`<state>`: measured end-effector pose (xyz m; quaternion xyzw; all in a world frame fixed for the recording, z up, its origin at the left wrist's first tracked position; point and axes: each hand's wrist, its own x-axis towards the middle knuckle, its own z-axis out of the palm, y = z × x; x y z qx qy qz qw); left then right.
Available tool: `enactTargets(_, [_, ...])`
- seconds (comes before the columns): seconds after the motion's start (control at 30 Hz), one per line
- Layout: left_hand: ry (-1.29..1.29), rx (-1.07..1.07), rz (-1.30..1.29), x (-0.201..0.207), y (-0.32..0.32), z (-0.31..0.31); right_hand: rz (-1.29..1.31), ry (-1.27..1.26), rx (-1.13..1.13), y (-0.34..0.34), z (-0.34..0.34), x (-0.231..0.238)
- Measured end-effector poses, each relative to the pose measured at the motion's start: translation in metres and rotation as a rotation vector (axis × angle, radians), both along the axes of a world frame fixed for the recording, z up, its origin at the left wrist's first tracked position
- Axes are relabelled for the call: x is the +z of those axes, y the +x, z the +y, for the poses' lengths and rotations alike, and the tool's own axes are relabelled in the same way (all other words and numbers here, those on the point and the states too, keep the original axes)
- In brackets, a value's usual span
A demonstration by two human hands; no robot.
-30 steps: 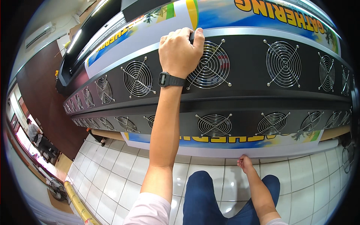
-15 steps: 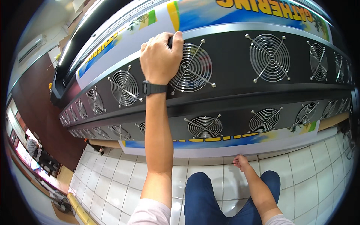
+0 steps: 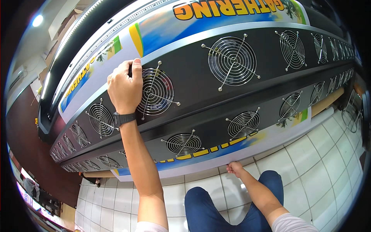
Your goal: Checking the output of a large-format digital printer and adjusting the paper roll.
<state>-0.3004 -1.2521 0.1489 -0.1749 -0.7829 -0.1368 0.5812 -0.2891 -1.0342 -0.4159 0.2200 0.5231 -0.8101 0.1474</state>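
Note:
My left hand (image 3: 125, 87), with a black watch (image 3: 124, 118) on its wrist, rests as a fist at the silver front edge of a large wide-format printer. Something dark shows between its thumb and fingers; its kind is hidden. Beside it is a round wire fan guard (image 3: 155, 92) on the black front panel (image 3: 189, 83). Lower down, my right hand (image 3: 235, 169) is closed at the lower edge of the printed banner (image 3: 208, 160). A tiny dark thing shows at its fingertips, too small to name. Whether these fingers touch the banner I cannot tell.
More printed banner (image 3: 166, 29), blue and yellow, lies across the printer's top. Several fan guards run along both panels. A brown cardboard tube (image 3: 327, 101) extends at the right below. My knees (image 3: 204, 207) are over the white tile floor (image 3: 297, 158). Cables (image 3: 349, 112) hang at far right.
My view has turned, so the printer and both hands appear further left. My left hand stays at the same fan guard. My right hand has come nearer the banner's lower edge.

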Motion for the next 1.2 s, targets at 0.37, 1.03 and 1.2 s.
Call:
enactTargets(0.37, [-0.051, 0.0, 0.096, -0.004, 0.002, 0.001, -0.002, -0.145, -0.063, 0.008, -0.002, 0.002])
enactTargets(1.03, [0.018, -0.017, -0.06, -0.001, -0.004, -0.001, 0.003, 0.093, 0.155, 0.014, -0.022, 0.023])
enactTargets(1.2, [0.018, -0.012, -0.05, 0.0, -0.003, -0.004, 0.021, 0.084, 0.18, 0.016, -0.022, 0.025])
